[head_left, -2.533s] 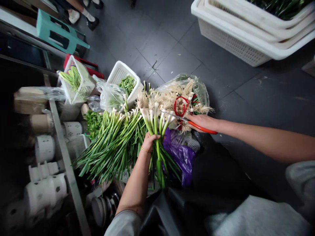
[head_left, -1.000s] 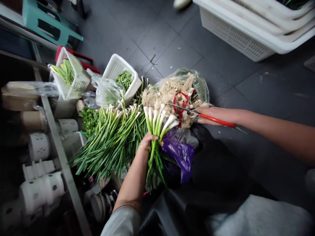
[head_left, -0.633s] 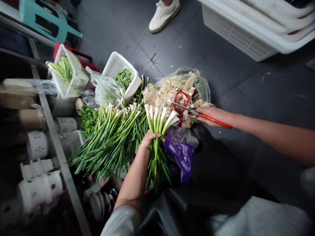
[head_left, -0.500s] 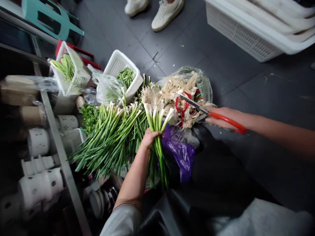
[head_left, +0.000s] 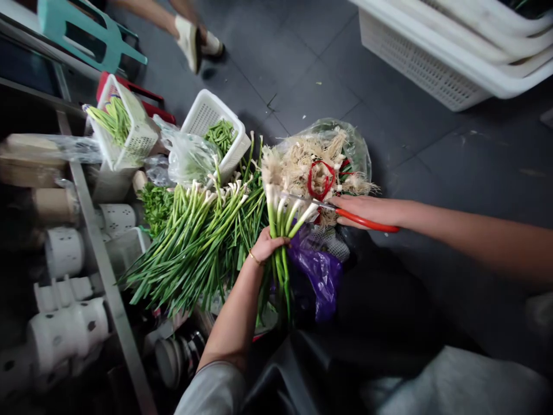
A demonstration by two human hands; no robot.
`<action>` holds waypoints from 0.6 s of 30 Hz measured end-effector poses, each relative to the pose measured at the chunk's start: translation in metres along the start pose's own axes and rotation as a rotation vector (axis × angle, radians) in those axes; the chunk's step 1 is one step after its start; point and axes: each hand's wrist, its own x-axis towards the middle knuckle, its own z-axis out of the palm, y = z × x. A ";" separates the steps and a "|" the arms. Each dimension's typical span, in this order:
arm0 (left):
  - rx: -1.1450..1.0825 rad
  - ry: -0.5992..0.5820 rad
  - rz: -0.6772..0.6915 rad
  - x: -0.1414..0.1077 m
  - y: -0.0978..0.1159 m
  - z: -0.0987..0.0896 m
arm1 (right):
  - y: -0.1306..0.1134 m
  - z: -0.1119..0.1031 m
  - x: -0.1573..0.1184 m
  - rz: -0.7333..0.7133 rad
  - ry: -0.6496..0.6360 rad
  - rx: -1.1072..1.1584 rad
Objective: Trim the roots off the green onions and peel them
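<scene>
Scallions point(head_left: 196, 251) piled at left look trimmed; rooted ones point(head_left: 322, 151) in clear bag point(head_left: 362, 147) seem left. Left hand point(head_left: 268, 245) clamped on bunch point(head_left: 280, 222); right hand point(head_left: 367, 208) grips scissors point(head_left: 369, 223) by bulbs point(head_left: 310, 211).

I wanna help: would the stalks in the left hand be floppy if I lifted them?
The stalks are probably stiff near their straight white ends, but likely floppy where the long leaves trail. They might splay, since those ends fan out.

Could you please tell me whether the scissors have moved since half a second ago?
Yes: the scissors moved left and slightly down, toward the held stalks, judged against the white bean basket.
</scene>
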 end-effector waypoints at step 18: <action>-0.021 -0.234 -0.149 0.015 -0.006 0.012 | 0.002 0.030 0.018 0.187 0.002 -0.153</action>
